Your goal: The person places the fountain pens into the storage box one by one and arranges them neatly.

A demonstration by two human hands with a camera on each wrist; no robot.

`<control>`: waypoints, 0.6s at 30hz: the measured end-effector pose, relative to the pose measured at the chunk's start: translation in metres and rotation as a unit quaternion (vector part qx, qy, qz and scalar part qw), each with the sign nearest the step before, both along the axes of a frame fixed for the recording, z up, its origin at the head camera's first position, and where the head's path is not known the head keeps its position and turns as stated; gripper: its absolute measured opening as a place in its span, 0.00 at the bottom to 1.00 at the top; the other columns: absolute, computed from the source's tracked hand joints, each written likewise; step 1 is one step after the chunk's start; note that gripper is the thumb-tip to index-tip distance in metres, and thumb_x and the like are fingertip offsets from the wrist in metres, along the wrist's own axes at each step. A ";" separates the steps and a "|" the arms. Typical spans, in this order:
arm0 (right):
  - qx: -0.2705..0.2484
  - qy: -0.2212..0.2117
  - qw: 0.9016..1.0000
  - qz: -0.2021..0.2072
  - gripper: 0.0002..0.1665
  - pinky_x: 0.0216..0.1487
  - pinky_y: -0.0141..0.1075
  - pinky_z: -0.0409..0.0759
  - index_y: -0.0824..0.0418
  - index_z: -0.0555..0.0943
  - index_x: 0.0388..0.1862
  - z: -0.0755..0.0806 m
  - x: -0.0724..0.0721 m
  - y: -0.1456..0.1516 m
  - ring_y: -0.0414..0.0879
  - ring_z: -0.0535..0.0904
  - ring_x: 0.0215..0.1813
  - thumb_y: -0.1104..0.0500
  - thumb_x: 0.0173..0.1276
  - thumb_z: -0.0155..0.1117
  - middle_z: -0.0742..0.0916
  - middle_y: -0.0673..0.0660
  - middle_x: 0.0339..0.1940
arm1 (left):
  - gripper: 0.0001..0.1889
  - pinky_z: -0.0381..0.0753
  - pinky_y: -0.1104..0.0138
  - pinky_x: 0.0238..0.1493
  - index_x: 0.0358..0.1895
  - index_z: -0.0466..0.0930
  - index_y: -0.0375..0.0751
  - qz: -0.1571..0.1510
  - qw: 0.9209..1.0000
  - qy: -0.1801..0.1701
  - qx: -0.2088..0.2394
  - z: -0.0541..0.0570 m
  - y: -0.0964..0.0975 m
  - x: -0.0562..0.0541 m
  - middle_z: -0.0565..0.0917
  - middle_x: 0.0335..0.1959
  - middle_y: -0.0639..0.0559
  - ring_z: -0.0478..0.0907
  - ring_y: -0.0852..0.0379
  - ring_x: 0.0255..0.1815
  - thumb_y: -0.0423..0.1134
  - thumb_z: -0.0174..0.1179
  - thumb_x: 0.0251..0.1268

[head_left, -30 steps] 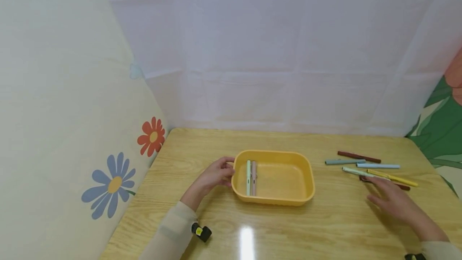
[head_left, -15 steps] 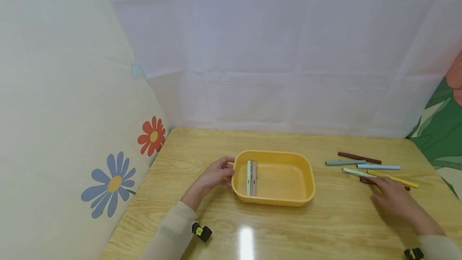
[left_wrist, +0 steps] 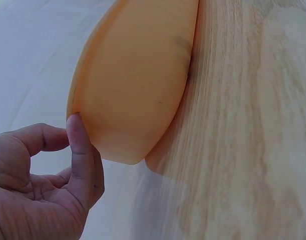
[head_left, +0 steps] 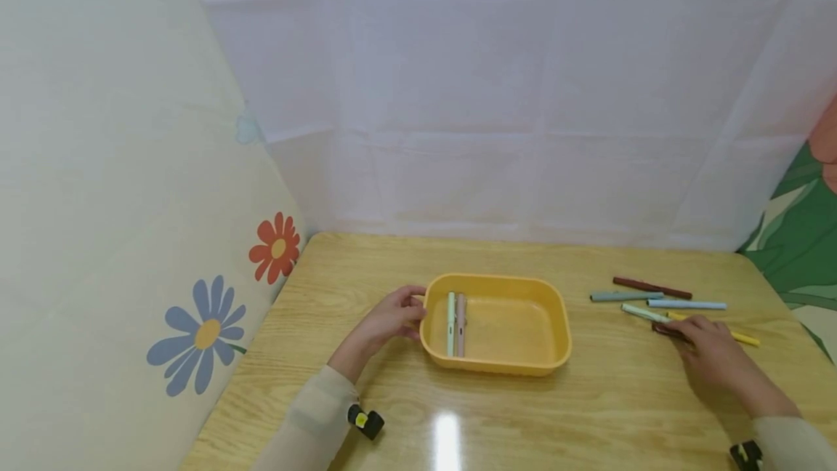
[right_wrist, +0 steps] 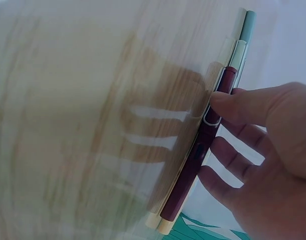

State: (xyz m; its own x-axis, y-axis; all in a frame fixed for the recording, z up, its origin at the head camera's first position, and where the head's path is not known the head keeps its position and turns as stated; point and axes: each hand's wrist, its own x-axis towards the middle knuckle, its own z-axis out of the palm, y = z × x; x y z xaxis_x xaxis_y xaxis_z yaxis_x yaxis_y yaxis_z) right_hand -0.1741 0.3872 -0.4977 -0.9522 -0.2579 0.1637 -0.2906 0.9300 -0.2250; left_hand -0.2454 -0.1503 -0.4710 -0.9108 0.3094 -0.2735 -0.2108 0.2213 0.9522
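Observation:
My left hand (head_left: 389,317) pinches the left rim of a yellow plastic basket (head_left: 513,325) between thumb and fingertips. In the left wrist view its fingers (left_wrist: 80,150) lie against the basket's end wall. Inside the basket, a light green pen (head_left: 450,325) and a mauve pen (head_left: 461,325) lie side by side at the left. My right hand (head_left: 713,355) holds a dark red pen (right_wrist: 190,167), thumb by its clip and fingertips along the opposite side. A mint pen (head_left: 641,312) and a yellow pen (head_left: 745,339) lie right behind it, partly hidden by the hand.
Farther back on the wooden table (head_left: 366,267) lie a grey-teal pen (head_left: 625,296), a light blue pen (head_left: 686,304) and a second dark red pen (head_left: 650,286). A white cloth (head_left: 445,107) hangs behind the table, with flower-patterned cloth at both sides.
My right hand has shifted slightly right, and its fingers have closed on the nearer dark red pen. The left hand and basket have stayed in place.

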 end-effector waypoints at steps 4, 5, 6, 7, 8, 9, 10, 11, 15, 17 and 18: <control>-0.003 -0.013 1.000 -0.008 0.19 0.45 0.62 0.75 0.70 0.81 0.51 0.002 -0.001 0.000 0.69 0.76 0.46 0.72 0.60 0.70 0.80 0.71 0.46 | 0.25 0.85 0.65 0.33 0.70 0.67 0.33 -0.001 1.000 -0.001 -0.003 0.001 0.000 0.000 0.75 0.45 0.41 0.80 0.50 0.39 0.30 0.55 0.71; -0.003 -0.017 1.000 -0.011 0.19 0.46 0.63 0.76 0.70 0.81 0.52 0.002 -0.002 0.000 0.70 0.75 0.46 0.72 0.60 0.69 0.80 0.71 0.46 | 0.25 0.85 0.65 0.33 0.70 0.67 0.33 -0.002 1.000 -0.001 -0.003 0.001 0.000 0.000 0.75 0.46 0.40 0.80 0.50 0.39 0.30 0.55 0.71; -0.003 -0.022 1.000 -0.014 0.19 0.46 0.63 0.76 0.70 0.81 0.52 0.002 -0.002 0.000 0.70 0.75 0.46 0.72 0.60 0.69 0.80 0.71 0.46 | 0.25 0.85 0.65 0.33 0.70 0.67 0.33 -0.002 1.000 -0.001 -0.002 0.002 0.000 0.000 0.75 0.46 0.40 0.80 0.50 0.39 0.30 0.55 0.71; -0.004 -0.026 1.000 -0.016 0.19 0.47 0.64 0.76 0.71 0.81 0.52 0.003 -0.003 0.000 0.71 0.75 0.47 0.72 0.61 0.68 0.80 0.71 0.47 | 0.25 0.85 0.65 0.33 0.70 0.67 0.33 -0.001 1.000 -0.001 -0.001 0.002 0.000 0.000 0.75 0.46 0.40 0.80 0.50 0.39 0.30 0.55 0.71; -0.005 -0.030 0.999 -0.018 0.19 0.47 0.64 0.76 0.71 0.80 0.52 0.003 -0.003 0.000 0.71 0.75 0.47 0.72 0.61 0.68 0.80 0.72 0.47 | 0.25 0.85 0.65 0.33 0.70 0.67 0.33 -0.001 1.000 -0.001 0.000 0.003 -0.001 0.000 0.75 0.45 0.40 0.80 0.50 0.39 0.30 0.55 0.70; -0.006 -0.033 0.999 -0.019 0.19 0.47 0.64 0.76 0.71 0.80 0.52 0.003 -0.004 0.000 0.71 0.75 0.47 0.72 0.61 0.68 0.80 0.72 0.47 | 0.25 0.85 0.65 0.33 0.70 0.67 0.33 0.000 1.000 0.000 0.000 0.003 -0.001 0.001 0.75 0.45 0.41 0.80 0.50 0.39 0.30 0.56 0.70; -0.008 -0.035 0.999 -0.018 0.19 0.48 0.65 0.75 0.72 0.80 0.52 0.003 -0.004 0.000 0.72 0.75 0.47 0.72 0.61 0.68 0.80 0.73 0.47 | 0.25 0.85 0.65 0.32 0.70 0.67 0.32 -0.001 1.000 0.003 0.001 0.003 -0.001 0.001 0.75 0.45 0.41 0.80 0.50 0.38 0.30 0.56 0.70; -0.008 -0.038 0.999 -0.017 0.19 0.48 0.65 0.75 0.72 0.80 0.52 0.003 -0.004 0.000 0.72 0.75 0.48 0.72 0.61 0.68 0.80 0.73 0.48 | 0.25 0.85 0.65 0.32 0.69 0.67 0.32 -0.001 1.000 0.002 0.001 0.003 -0.001 0.001 0.75 0.44 0.41 0.79 0.51 0.38 0.30 0.56 0.70; -0.011 -0.048 0.999 -0.006 0.18 0.47 0.64 0.77 0.71 0.80 0.51 0.005 -0.006 0.000 0.72 0.76 0.47 0.73 0.60 0.68 0.81 0.72 0.45 | 0.25 0.85 0.65 0.32 0.69 0.67 0.32 0.001 1.000 0.002 0.002 0.002 -0.001 0.003 0.75 0.44 0.41 0.79 0.51 0.37 0.30 0.56 0.70; -0.014 -0.056 0.998 -0.001 0.17 0.45 0.62 0.78 0.70 0.80 0.49 0.007 -0.007 0.000 0.69 0.78 0.44 0.74 0.60 0.68 0.81 0.68 0.41 | 0.25 0.85 0.66 0.32 0.70 0.67 0.32 0.003 1.000 0.000 0.002 0.003 -0.001 0.003 0.75 0.44 0.42 0.79 0.51 0.37 0.30 0.56 0.70; -0.016 -0.060 0.998 0.002 0.16 0.44 0.61 0.79 0.69 0.81 0.48 0.007 -0.008 -0.001 0.67 0.79 0.43 0.74 0.60 0.68 0.82 0.66 0.40 | 0.25 0.85 0.66 0.32 0.70 0.67 0.32 0.002 1.000 0.004 0.002 0.003 -0.001 0.003 0.75 0.44 0.42 0.79 0.51 0.37 0.30 0.56 0.70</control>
State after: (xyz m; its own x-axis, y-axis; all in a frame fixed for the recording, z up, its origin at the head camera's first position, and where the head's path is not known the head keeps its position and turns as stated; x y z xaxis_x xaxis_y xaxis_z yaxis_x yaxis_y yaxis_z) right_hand -0.1820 0.3866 -0.4905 -0.9646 -0.2576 0.0569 -0.2629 0.9207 -0.2883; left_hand -0.2423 -0.1512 -0.4682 -0.9138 0.3073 -0.2654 -0.2046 0.2162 0.9547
